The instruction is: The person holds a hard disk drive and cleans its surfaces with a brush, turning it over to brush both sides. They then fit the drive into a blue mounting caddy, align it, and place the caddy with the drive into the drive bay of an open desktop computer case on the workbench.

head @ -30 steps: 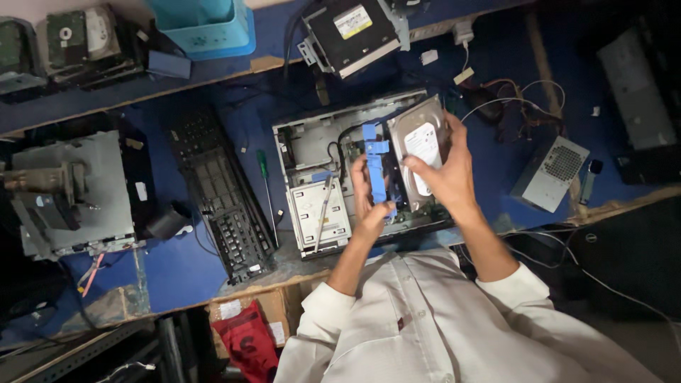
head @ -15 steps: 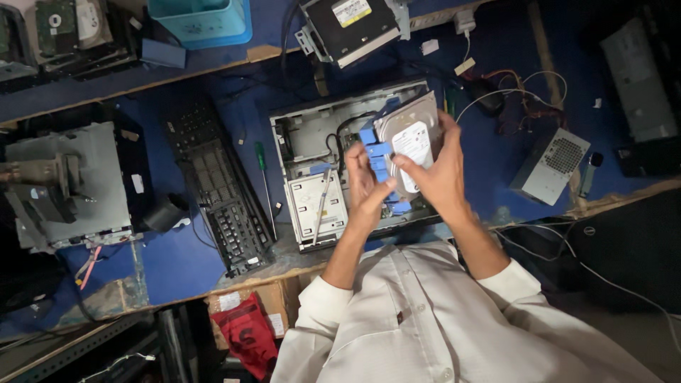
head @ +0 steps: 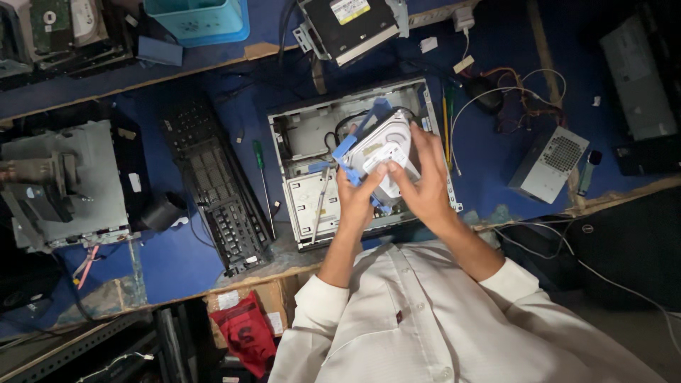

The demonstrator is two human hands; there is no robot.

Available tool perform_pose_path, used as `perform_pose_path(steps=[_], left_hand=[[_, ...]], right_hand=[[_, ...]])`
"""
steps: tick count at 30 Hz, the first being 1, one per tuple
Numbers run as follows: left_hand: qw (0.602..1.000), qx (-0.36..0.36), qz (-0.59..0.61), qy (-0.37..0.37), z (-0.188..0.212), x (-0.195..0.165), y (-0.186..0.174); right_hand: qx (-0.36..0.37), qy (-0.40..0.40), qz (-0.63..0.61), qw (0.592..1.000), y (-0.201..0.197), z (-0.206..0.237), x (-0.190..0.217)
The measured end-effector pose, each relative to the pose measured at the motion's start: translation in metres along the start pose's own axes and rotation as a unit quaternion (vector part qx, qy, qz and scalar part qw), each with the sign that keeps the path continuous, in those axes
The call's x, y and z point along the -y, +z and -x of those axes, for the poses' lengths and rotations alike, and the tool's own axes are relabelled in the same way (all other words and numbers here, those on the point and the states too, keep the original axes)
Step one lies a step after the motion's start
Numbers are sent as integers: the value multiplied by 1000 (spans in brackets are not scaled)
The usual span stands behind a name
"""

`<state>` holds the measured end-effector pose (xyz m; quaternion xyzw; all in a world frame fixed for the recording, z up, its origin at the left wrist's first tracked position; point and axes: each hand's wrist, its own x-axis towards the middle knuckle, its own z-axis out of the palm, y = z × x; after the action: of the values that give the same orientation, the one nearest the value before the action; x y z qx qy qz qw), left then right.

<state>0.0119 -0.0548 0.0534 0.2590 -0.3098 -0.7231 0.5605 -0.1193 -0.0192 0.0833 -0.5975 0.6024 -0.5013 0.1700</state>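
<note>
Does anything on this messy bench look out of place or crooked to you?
Yes: the hard drive sits tilted above the open computer case, held by both hands, its blue bracket askew. A black keyboard lies diagonally beside it.

Black keyboard [head: 216, 188] lies diagonally at centre-left of the frame on the blue bench top [head: 163, 259], with a green-handled screwdriver [head: 261, 181] just right of it. Teal plastic bin [head: 198, 20] at top, left of centre; black optical drive with a white label [head: 351, 25] at top centre. Grey metal power supply box [head: 550, 163] with loose wires at right; red bag [head: 245, 330] at bottom, left of centre.
</note>
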Motion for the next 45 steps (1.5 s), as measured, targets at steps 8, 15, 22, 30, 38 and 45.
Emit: perform_pose_path(steps=[8,15,22,30,38,45], left_hand=[[989,-62,121,-53,1,15,-8],[992,-77,64,-76,8,20,-20],[981,6,125,-152,13,18,-32],[985,78,25,-149,20,-2,-34],[977,61,67,-193,30,10,-48],[969,107,99,-199,30,19,-61]], right_hand=[[72,-56,201,975,0,2,22],[-3,-129,64,990,-42,22,43],[108,119,-180,970,-79,-16,17],[131,168,-163,963,-67,-16,8],[154,193,-267,931,-80,-13,-2],[159,140,-263,941,-83,-7,-2]])
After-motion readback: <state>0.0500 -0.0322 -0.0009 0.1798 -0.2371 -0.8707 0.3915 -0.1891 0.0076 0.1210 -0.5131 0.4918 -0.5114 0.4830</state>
